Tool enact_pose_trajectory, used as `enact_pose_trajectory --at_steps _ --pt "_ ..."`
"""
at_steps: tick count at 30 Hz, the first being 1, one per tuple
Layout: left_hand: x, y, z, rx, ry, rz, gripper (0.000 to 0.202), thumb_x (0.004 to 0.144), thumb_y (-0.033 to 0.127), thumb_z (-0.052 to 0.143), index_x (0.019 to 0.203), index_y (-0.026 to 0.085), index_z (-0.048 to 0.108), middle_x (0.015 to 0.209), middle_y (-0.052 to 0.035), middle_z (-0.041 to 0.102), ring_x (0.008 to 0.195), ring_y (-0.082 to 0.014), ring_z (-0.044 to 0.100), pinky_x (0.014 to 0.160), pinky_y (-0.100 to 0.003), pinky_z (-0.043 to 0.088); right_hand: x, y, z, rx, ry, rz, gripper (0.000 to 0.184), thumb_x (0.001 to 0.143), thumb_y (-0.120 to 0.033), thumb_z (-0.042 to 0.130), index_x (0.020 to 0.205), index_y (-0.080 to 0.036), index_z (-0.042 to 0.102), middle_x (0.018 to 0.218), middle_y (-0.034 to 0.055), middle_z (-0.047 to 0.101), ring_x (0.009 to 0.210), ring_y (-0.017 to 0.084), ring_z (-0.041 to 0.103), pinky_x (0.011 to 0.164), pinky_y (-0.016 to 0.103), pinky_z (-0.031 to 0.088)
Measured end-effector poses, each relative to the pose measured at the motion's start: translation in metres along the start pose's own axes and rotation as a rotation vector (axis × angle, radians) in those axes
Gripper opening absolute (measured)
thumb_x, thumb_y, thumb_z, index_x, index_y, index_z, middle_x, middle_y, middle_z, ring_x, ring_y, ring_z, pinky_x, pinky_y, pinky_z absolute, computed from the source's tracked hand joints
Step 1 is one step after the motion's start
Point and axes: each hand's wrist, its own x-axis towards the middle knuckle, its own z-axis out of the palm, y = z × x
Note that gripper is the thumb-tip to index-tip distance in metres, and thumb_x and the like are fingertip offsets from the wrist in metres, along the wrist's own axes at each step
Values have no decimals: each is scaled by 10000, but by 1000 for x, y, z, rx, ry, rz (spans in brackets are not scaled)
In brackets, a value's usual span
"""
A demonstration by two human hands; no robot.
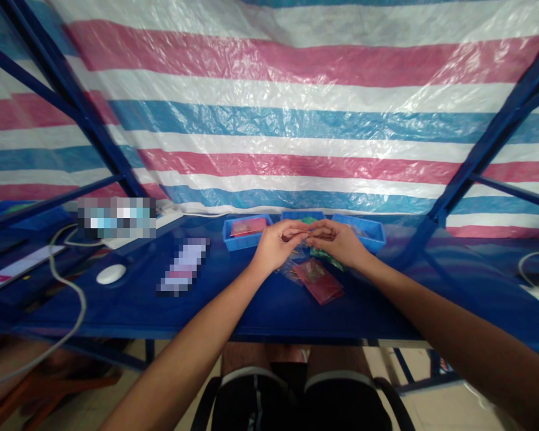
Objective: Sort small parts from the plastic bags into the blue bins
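Note:
My left hand [276, 242] and my right hand [339, 241] meet over the blue table, fingertips pinched close together. Anything between the fingers is too small or hidden to make out. Just below the hands lies a flat red packet [322, 284] on the tabletop. Beside it are small clear plastic bags [291, 270], partly under my left hand. A green packet [330, 260] shows beneath my right hand.
Behind my hands stand a left blue tray [247, 241] with red packets, a middle blue tray [302, 214] with something green, and a right blue tray [372, 239]. Further left are a blurred phone-like item [184, 266], a white mouse [111, 274] and a white cable [78, 299].

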Motion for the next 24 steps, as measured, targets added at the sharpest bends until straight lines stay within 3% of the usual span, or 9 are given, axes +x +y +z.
enact_pose_trajectory --at_steps 4,8,14,18,24 --pt "1 -3 0 85 5 33 377 915 290 801 1267 182 720 1187 -117 808 1072 -223 796 970 -364 647 2 2 -2 34 74 3 403 816 -490 889 1093 -251 721 956 41 822 806 215 764 757 370 622" --pt "0 -5 -1 182 -10 -16 417 920 284 788 1319 199 698 1044 -77 825 931 -191 796 863 -304 634 3 1 -4 43 118 1 416 799 -485 911 1077 -242 718 951 46 825 794 208 757 734 353 610" --pt "-1 -4 -2 200 5 -33 270 922 299 787 1157 192 709 959 -48 814 855 -169 775 792 -264 596 3 1 -2 59 129 -4 403 796 -475 920 1066 -241 732 950 41 826 784 199 757 725 341 609" --pt "-1 -4 -2 156 46 4 308 924 310 794 1172 193 654 960 -53 798 860 -164 764 798 -262 587 2 2 0 101 112 4 405 775 -458 936 1056 -248 734 947 37 816 821 207 768 755 348 626" --pt "-1 1 0 106 17 35 352 954 334 780 1230 198 609 1024 -67 809 921 -174 778 877 -292 593 1 5 5 111 59 41 435 736 -450 946 1054 -255 723 947 25 808 835 206 772 807 366 638"
